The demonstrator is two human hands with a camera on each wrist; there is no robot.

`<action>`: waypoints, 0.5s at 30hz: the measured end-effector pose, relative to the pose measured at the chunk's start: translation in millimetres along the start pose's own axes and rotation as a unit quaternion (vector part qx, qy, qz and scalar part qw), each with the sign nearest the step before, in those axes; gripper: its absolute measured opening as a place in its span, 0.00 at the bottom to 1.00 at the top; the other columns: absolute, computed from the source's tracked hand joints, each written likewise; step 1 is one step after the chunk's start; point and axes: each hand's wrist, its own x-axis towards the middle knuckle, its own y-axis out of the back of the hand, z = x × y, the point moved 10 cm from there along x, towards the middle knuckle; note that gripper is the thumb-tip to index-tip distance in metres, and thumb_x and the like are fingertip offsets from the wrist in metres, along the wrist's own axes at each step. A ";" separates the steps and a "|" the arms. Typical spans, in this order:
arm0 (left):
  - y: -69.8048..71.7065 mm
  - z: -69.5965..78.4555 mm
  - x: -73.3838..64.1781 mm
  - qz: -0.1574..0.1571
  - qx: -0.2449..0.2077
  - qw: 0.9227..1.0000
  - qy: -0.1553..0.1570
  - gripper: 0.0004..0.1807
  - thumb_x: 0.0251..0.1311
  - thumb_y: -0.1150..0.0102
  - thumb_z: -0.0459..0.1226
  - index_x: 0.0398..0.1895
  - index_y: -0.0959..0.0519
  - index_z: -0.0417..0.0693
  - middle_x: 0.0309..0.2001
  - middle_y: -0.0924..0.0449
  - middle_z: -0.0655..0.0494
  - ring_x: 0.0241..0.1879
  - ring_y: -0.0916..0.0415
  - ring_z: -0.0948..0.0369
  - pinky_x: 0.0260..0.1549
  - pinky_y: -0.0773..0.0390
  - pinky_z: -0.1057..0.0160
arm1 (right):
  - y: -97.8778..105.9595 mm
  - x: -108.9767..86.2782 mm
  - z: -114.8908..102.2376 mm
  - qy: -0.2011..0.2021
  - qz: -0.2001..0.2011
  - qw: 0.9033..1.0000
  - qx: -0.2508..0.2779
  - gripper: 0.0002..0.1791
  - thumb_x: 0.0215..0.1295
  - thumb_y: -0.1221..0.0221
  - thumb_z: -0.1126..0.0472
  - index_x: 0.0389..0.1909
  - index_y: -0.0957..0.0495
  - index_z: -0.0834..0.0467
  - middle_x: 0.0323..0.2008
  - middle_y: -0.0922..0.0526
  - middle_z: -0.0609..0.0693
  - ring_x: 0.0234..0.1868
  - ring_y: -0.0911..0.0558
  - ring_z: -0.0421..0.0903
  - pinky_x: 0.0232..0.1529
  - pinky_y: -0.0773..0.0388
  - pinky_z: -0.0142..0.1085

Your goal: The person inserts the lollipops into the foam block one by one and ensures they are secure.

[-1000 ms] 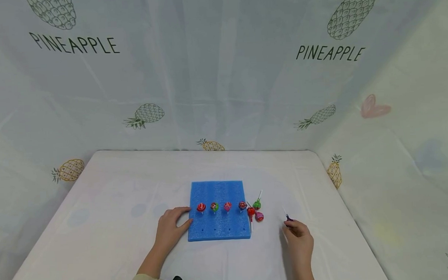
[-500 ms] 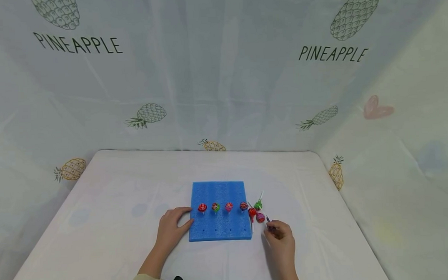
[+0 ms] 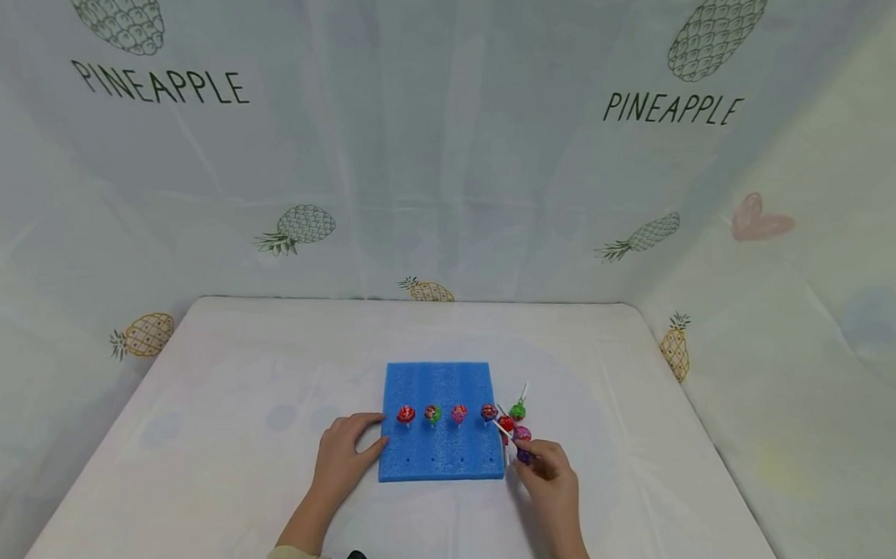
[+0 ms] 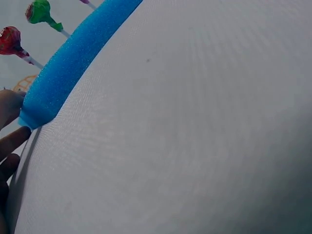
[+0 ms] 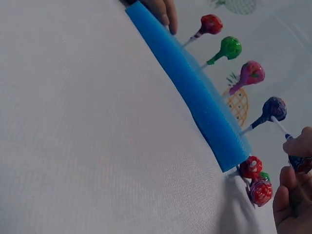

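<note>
A blue foam board (image 3: 437, 384) lies on the table with a row of upright lollipops: red (image 3: 405, 415), green (image 3: 433, 413), pink (image 3: 460, 413) and dark blue (image 3: 488, 412). Nearer the person, small holes run across it. My left hand (image 3: 341, 452) touches the board's left edge with thumb and fingers spread. Beside the right edge, my right hand (image 3: 553, 479) pinches a dark blue lollipop (image 5: 300, 163), its white stick pointing up and left toward the board. In the right wrist view, that stick overlaps the standing dark blue lollipop (image 5: 274, 108).
Loose green (image 3: 517, 411), red (image 3: 506, 424) and purple-pink (image 3: 522, 433) lollipops lie against the board's right side, close to my right fingers. A white cloth covers the table (image 3: 271, 362). Behind it hangs a curtain (image 3: 442, 146) printed with pineapples.
My right hand has moved left with the dark blue lollipop, from the right part of the table to the board's right edge. Its stick now tilts toward the board. My left hand stays put.
</note>
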 end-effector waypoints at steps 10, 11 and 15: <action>-2.2 -3.2 1.4 -0.004 0.005 1.000 0.004 0.22 0.56 0.31 0.44 0.54 0.19 0.52 0.54 0.20 0.53 0.54 0.28 0.51 0.53 0.31 0.44 | -19.3 -3.0 5.3 -0.027 -0.037 0.998 0.046 0.17 0.53 0.34 0.77 0.43 0.14 0.59 0.43 0.25 0.51 0.43 0.24 0.43 0.43 0.23 0.25; -2.2 -3.2 1.3 -0.004 0.004 1.000 0.004 0.21 0.56 0.31 0.44 0.54 0.19 0.52 0.54 0.20 0.53 0.54 0.28 0.51 0.53 0.31 0.44 | -21.0 -3.6 4.3 -0.025 -0.039 0.998 0.047 0.17 0.53 0.34 0.77 0.42 0.14 0.60 0.43 0.25 0.52 0.43 0.24 0.43 0.44 0.23 0.26; -0.7 -1.1 1.2 0.001 0.004 1.000 -0.002 0.21 0.56 0.31 0.44 0.53 0.19 0.52 0.53 0.20 0.53 0.53 0.27 0.50 0.52 0.31 0.43 | -29.6 -6.2 0.2 -0.020 -0.056 0.997 0.054 0.17 0.52 0.34 0.78 0.41 0.13 0.59 0.43 0.26 0.52 0.43 0.24 0.44 0.44 0.23 0.26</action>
